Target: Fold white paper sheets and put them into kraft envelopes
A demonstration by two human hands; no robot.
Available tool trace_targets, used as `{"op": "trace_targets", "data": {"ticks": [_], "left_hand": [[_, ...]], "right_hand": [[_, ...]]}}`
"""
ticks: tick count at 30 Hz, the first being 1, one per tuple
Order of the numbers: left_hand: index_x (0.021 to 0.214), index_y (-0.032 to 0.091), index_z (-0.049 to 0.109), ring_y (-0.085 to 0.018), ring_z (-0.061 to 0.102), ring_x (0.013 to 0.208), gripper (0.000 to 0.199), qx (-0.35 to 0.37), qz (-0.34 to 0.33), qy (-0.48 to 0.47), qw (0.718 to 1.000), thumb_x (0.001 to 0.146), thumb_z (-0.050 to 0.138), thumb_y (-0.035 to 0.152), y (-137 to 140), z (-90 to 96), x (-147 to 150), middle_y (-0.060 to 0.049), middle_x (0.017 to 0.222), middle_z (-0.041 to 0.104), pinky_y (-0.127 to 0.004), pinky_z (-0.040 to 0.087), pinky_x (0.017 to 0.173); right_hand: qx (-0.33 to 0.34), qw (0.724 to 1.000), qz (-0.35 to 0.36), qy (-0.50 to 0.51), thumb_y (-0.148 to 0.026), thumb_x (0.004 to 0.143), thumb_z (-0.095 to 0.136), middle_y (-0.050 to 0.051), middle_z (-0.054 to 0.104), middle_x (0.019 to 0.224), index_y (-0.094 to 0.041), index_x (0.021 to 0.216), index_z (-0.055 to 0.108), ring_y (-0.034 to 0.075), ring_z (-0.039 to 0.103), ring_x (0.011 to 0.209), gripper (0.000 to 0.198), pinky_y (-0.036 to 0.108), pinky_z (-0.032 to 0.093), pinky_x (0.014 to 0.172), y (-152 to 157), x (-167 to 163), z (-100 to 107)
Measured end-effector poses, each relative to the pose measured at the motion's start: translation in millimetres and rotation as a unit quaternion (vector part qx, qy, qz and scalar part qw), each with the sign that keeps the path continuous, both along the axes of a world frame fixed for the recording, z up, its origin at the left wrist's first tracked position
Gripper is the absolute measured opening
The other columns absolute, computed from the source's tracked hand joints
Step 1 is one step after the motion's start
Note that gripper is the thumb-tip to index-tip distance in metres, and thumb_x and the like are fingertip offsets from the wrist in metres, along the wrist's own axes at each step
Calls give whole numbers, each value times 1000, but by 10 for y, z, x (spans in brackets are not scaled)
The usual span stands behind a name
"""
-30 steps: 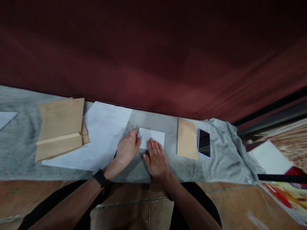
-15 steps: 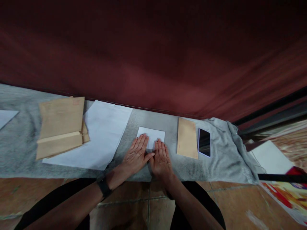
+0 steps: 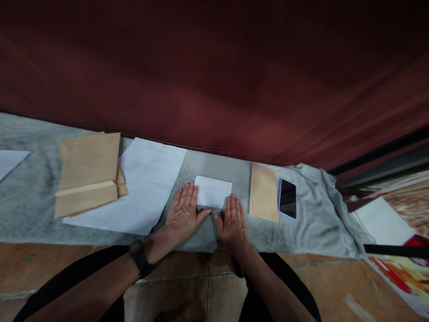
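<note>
A small folded white paper [image 3: 214, 191] lies flat on the grey cloth in front of me. My left hand [image 3: 183, 209] rests palm down at its left edge, fingers stretched and thumb pointing inward. At its lower right corner lies my right hand [image 3: 233, 220], also flat with fingers extended. Neither hand grips anything. To the right of my right hand is a brown envelope [image 3: 263, 192]. Left of my left hand, a stack of large white sheets [image 3: 147, 183] lies partly under a pile of brown envelopes [image 3: 89, 170].
A phone [image 3: 288, 199] in a light purple case lies right of the single envelope. The grey cloth [image 3: 315, 210] covers a narrow bench against a dark red surface [image 3: 201, 89]. Another white sheet [image 3: 11, 162] is at far left. Tiled floor [image 3: 181, 295] shows below.
My hands have slid apart along the folded paper, the left to the left and the right to the right, uncovering more of it. The whole view has shifted slightly.
</note>
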State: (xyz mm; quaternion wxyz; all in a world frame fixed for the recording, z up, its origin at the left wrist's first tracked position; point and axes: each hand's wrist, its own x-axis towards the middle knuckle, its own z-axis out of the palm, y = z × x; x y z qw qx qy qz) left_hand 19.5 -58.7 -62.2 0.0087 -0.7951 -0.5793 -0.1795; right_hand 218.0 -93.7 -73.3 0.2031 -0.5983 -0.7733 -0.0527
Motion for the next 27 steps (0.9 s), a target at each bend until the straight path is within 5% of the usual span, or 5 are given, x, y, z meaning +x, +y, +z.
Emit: {"op": "trace_targets", "data": {"ticks": [9,13,18,27], "left_hand": [[154,-3,33,-36,25,155,77,0,20,-8,1000,100,41,52,4,50,-6,-28,162,33,-55,23,126],[154,-1,36,-33,23,156,68,6,-39,-1,999,103,36,45,-20,90,117,-24,164,33,-52,23,127],[155,5,36,-28,25,156,58,-23,-130,9,991,103,31,29,-13,84,293,-19,164,36,-51,25,127],[159,7,30,-27,23,157,60,-61,-126,25,990,100,29,21,209,1,364,-19,165,32,-53,23,127]], "right_hand": [[-5,1000,-22,6,-41,107,38,30,35,161,3,157,30,37,33,152,68,57,37,118,12,69,-42],[-16,999,-29,23,-41,108,35,30,34,161,3,158,28,37,26,155,68,59,35,119,88,64,36],[-96,994,19,38,-38,110,24,15,33,166,-8,159,34,27,23,157,58,51,26,125,224,-42,212],[-134,990,20,36,-41,111,19,13,34,166,-11,159,35,23,27,156,59,47,20,127,413,-162,199]]}}
